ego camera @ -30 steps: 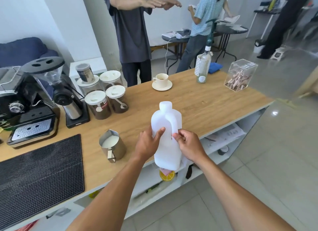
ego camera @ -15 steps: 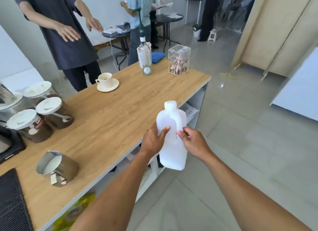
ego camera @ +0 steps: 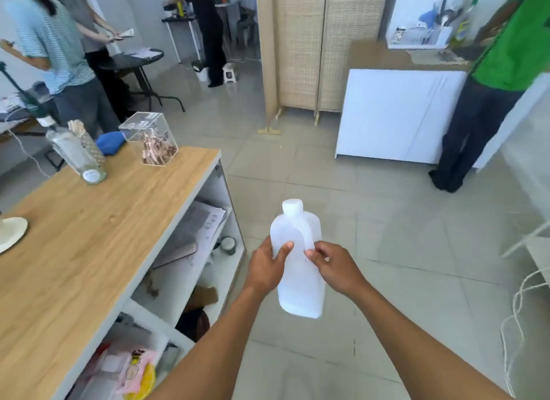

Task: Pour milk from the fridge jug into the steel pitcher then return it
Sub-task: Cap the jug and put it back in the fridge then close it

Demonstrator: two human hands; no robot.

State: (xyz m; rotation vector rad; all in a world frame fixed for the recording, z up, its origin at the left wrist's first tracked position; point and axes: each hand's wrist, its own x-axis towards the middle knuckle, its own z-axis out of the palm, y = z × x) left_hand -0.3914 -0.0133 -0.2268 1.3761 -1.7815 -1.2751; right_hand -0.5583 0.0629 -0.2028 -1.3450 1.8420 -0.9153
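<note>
- I hold the white milk jug (ego camera: pixel 299 259) upright in front of me, out over the tiled floor (ego camera: pixel 387 250), just right of the wooden counter (ego camera: pixel 89 242) and clear of it.
- My left hand (ego camera: pixel 266 270) wraps the jug's left side, thumb pressed on its front, fingers clamped round the back.
- My right hand (ego camera: pixel 334 267) grips the right side at the handle, thumb tip against the front, fingers closed on the jug.
- The jug's white cap (ego camera: pixel 292 206) is on.
- On the counter's far end stand a clear box (ego camera: pixel 150 139), a glass bottle (ego camera: pixel 74 154) and a blue cloth (ego camera: pixel 110 142).
- The shelves (ego camera: pixel 190 250) under the counter hold papers and odds and ends.
- Far right, a person in a green shirt (ego camera: pixel 512 42) stands beside a white cabinet (ego camera: pixel 395 113).
</note>
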